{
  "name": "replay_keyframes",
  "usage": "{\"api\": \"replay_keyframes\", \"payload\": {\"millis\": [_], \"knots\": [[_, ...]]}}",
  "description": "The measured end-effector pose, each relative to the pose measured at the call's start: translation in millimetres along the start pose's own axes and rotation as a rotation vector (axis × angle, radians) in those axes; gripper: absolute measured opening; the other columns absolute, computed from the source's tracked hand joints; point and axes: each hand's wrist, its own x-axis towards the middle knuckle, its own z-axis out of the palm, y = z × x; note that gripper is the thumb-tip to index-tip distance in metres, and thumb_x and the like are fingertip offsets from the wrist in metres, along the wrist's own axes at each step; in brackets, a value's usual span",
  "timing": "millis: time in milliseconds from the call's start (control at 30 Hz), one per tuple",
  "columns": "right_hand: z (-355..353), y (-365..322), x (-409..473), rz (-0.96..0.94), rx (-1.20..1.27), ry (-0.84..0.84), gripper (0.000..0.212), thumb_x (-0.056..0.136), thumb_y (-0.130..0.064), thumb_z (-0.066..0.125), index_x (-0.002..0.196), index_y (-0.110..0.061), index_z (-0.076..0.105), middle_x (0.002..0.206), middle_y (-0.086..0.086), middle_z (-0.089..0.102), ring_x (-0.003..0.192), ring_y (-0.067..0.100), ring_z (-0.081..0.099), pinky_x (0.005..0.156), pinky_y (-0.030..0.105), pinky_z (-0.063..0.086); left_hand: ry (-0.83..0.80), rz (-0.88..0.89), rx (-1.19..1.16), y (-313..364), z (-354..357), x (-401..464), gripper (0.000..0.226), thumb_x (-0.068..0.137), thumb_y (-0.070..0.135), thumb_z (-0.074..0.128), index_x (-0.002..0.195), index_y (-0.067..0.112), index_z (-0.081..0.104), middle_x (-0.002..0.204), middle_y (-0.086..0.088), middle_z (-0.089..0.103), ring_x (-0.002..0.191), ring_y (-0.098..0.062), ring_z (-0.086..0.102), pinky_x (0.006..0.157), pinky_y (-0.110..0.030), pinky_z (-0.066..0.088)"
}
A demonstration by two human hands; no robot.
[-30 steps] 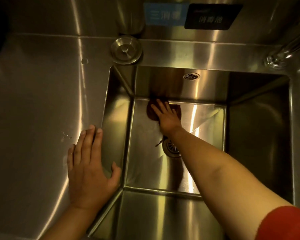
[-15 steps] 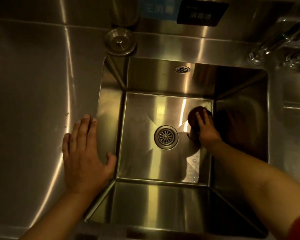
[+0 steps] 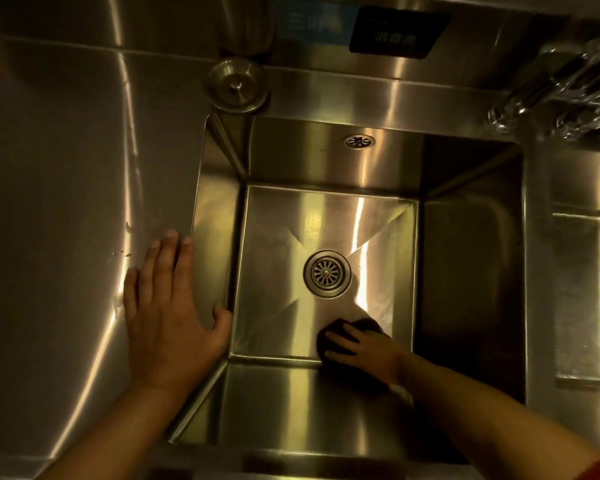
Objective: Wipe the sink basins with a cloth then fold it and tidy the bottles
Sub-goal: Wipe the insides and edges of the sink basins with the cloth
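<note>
Item: my right hand [image 3: 364, 348], low in the frame right of centre, arm reaching down into the square stainless-steel sink basin [image 3: 219, 216]. Fingers spread flat, pressing the dark brownish wadded cloth [image 3: 338, 332] onto the basin floor at its near edge; wiping is the likely purpose.

Item: my left hand [image 3: 168, 317], lower left, palm down and fingers straight on the steel table [image 3: 59, 168] at the basin rim, holding nothing; probably a brace.

Item: round slotted drain [image 3: 327, 273], centre, uncovered.

Item: round steel drain stopper [image 3: 238, 85], top centre, parked on the ledge.
</note>
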Motion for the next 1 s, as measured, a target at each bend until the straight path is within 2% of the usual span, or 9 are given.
{"api": "replay_keyframes", "payload": {"millis": [100, 167, 300, 433, 567, 700, 800, 933, 1000], "knots": [[-40, -18, 51, -0.193, -0.033, 0.151, 0.065, 0.107, -0.013, 0.042, 0.163, -0.033, 0.016, 0.172, 0.001, -0.005, 0.157, 0.037, -0.003, 0.123, 0.058, 0.018, 0.000, -0.005, -0.001, 1, -1, 0, 0.098, 0.076, 0.040, 0.061, 0.164, 0.017, 0.023, 0.173, -0.002, 0.017, 0.160, -0.023, 0.014, 0.127, -0.050, 0.012], [-70, -41, 92, -0.230, -0.007, 0.192, 0.062, 0.107, -0.015, 0.042, 0.162, -0.033, 0.021, 0.172, -0.001, -0.002, 0.157, 0.036, -0.005, 0.124, 0.058, 0.014, -0.008, -0.007, 0.004, 1, -2, 0, 0.099, 0.077, 0.040, 0.062, 0.164, 0.017, 0.022, 0.173, -0.002, 0.017, 0.160, -0.022, 0.013, 0.128, -0.050, 0.011], [-102, -73, 144, -0.172, 0.018, 0.213, 0.068, 0.102, -0.019, 0.052, 0.162, -0.033, 0.022, 0.172, 0.000, -0.004, 0.157, 0.034, -0.009, 0.126, 0.058, 0.008, -0.018, -0.010, 0.005, 0, -1, 0, 0.101, 0.078, 0.042, 0.062, 0.165, 0.019, 0.018, 0.173, 0.000, 0.015, 0.161, -0.017, 0.006, 0.128, -0.049, 0.009], [-91, -65, 137, -0.141, 0.051, 0.239, 0.072, 0.102, -0.026, 0.056, 0.162, -0.036, 0.017, 0.171, -0.004, -0.008, 0.157, 0.030, -0.011, 0.127, 0.055, 0.005, -0.021, -0.005, 0.015, 0, 0, 0, 0.100, 0.078, 0.041, 0.062, 0.165, 0.018, 0.019, 0.174, -0.001, 0.015, 0.161, -0.018, 0.006, 0.128, -0.051, 0.010], [-80, -43, 114, -0.055, 0.154, 0.271, 0.074, 0.101, -0.021, 0.055, 0.162, -0.038, 0.015, 0.171, -0.006, -0.011, 0.157, 0.028, -0.013, 0.127, 0.053, 0.004, -0.005, 0.001, 0.027, 0, 0, 1, 0.099, 0.077, 0.040, 0.063, 0.164, 0.016, 0.022, 0.173, -0.003, 0.018, 0.161, -0.019, 0.008, 0.128, -0.051, 0.011], [-52, -9, 72, 0.098, 0.181, 0.283, 0.080, 0.100, -0.024, 0.054, 0.161, -0.043, 0.007, 0.169, -0.009, -0.018, 0.156, 0.025, -0.018, 0.126, 0.047, 0.001, 0.012, -0.002, 0.021, -1, 1, 1, 0.099, 0.076, 0.040, 0.063, 0.164, 0.016, 0.024, 0.173, -0.002, 0.019, 0.160, -0.018, 0.009, 0.128, -0.046, 0.008], [-27, 16, 33, 0.265, 0.235, 0.287, 0.078, 0.103, -0.031, 0.051, 0.160, -0.045, 0.000, 0.168, -0.007, -0.021, 0.156, 0.025, -0.017, 0.128, 0.048, 0.007, 0.007, -0.002, 0.014, 0, 0, 1, 0.099, 0.076, 0.040, 0.063, 0.164, 0.016, 0.024, 0.173, -0.001, 0.017, 0.160, -0.017, 0.008, 0.128, -0.046, 0.008], [-7, 39, -11, 0.537, 0.397, 0.315, 0.094, 0.098, -0.011, 0.058, 0.157, -0.043, -0.008, 0.164, -0.006, -0.029, 0.154, 0.026, -0.022, 0.127, 0.052, 0.011, 0.009, -0.004, 0.013, -2, 1, 1, 0.098, 0.076, 0.040, 0.062, 0.164, 0.017, 0.024, 0.174, 0.001, 0.015, 0.160, -0.015, 0.006, 0.128, -0.049, 0.011], [-11, 47, -16, 0.670, 0.487, 0.367, 0.095, 0.096, -0.001, 0.054, 0.157, -0.036, -0.010, 0.165, -0.002, -0.027, 0.154, 0.027, -0.022, 0.127, 0.051, 0.012, 0.013, -0.006, 0.007, -3, 3, 1, 0.099, 0.076, 0.040, 0.062, 0.164, 0.017, 0.024, 0.174, 0.002, 0.014, 0.160, -0.016, 0.007, 0.127, -0.051, 0.013]]}}
